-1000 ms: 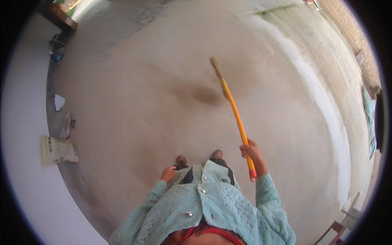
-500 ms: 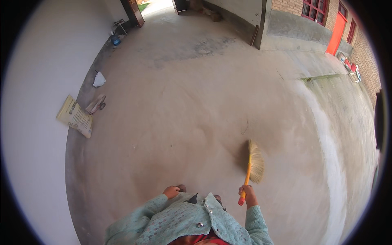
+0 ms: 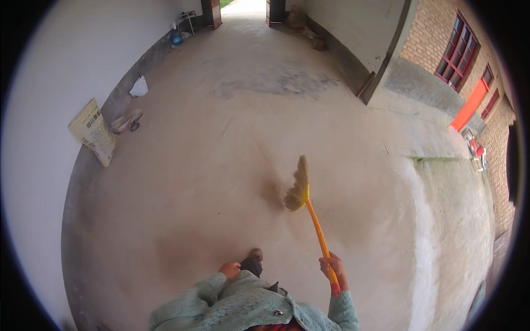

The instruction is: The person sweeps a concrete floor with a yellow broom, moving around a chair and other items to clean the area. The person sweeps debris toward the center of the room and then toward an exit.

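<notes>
Your right hand is clamped on the broom, its handle running forward-left to bristles; your left hand hangs empty, well apart.

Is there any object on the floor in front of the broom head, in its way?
Nothing visible. The broom, gripped by the right hand, has bare concrete floor ahead. The sack and white bag lie far left by the wall.
</notes>
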